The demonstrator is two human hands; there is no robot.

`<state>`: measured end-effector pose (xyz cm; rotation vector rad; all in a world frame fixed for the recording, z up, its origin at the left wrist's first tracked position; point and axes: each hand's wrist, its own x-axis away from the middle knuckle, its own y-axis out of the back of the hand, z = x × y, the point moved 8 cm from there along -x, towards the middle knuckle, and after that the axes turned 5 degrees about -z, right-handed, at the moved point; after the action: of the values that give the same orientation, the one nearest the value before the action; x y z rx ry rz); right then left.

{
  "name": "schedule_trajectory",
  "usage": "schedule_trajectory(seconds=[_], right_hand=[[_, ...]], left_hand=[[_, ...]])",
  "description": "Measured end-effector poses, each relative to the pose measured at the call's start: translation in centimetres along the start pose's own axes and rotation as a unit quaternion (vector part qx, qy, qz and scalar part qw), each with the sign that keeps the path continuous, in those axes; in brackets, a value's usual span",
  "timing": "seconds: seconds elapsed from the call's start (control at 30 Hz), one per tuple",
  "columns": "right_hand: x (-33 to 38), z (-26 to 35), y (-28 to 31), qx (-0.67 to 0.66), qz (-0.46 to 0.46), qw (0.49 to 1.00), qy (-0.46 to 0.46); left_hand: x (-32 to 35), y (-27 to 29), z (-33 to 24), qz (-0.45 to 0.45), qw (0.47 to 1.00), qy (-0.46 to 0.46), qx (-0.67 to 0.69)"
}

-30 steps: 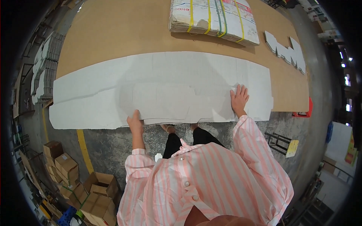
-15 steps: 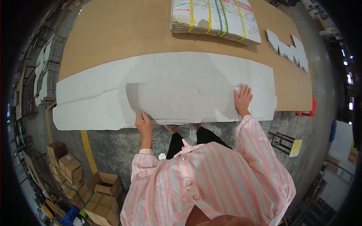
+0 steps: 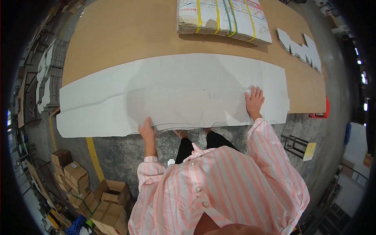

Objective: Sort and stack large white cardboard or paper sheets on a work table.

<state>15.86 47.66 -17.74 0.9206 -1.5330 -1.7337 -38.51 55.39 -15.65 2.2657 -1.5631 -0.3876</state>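
Two hands, left hand and right hand, press flat white corrugated sheets.

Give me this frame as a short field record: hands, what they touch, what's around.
left hand: grips the near edge of the white cardboard sheets
right hand: flat on top of the sheets, fingers spread, near their right end
sheets: long white flat stack, lying across the brown board, near edge overhanging it
strapped bundle: at the far side, bound with yellow and green straps
cut white pieces: far right on the board
brown boxes: on the floor, lower left
floor: grey concrete, yellow line
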Motion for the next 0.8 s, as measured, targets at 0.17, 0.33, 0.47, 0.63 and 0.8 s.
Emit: schedule_trajectory(seconds=[0.17, 0.33, 0.47, 0.63, 0.8], right_hand=[[0.0, 0.0, 0.0, 0.009, 0.006, 1.0, 0.0], [-0.1, -0.3, -0.3, 0.018, 0.005, 1.0, -0.002], [0.0, -0.2, 0.1, 0.007, 0.012, 1.0, -0.005], [-0.1, -0.3, -0.1, 0.009, 0.007, 1.0, -0.003], [-0.1, -0.7, -0.1, 0.004, 0.009, 1.0, -0.008]], left_hand=[[-0.6, 0.3, 0.9, 0.025, 0.998, 0.028, -0.047], [-0.2, 0.6, 2.1, -0.073, 0.992, 0.075, 0.07], [0.0, 0.2, 3.1, -0.105, 0.929, 0.227, 0.273], [0.2, 0.1, 0.8, -0.024, 0.995, 0.005, -0.097], [0.8, -0.6, 3.2, -0.057, 0.88, 0.319, 0.346]])
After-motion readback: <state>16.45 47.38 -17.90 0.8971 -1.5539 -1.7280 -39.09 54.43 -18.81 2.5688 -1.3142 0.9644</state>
